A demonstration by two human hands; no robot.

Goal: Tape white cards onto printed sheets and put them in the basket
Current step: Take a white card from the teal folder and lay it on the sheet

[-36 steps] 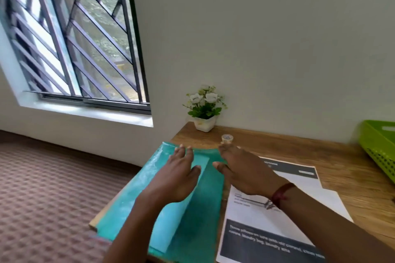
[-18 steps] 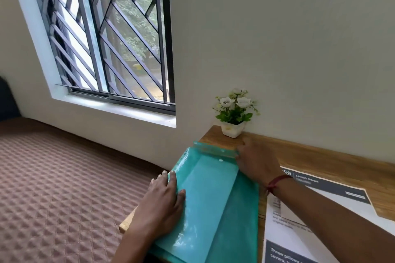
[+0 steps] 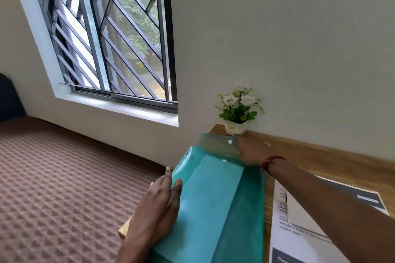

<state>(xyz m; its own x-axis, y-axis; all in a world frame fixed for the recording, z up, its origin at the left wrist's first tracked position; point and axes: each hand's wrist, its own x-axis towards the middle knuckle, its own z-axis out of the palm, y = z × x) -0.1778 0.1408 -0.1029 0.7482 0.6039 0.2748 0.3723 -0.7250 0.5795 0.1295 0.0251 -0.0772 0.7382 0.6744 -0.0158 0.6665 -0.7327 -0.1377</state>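
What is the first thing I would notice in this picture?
Probably the bright teal folder at the left end of the wooden table, with the left hand flat on its left edge and the right hand at its flap. Next comes the big barred window on the upper left, and the little pot of white flowers against the wall just behind the folder.

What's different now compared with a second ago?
The right hand reached forward to the far end of the teal folder, whose flap now lies open; the left hand slid back to its left edge. The printed sheets and flower pot stayed put.
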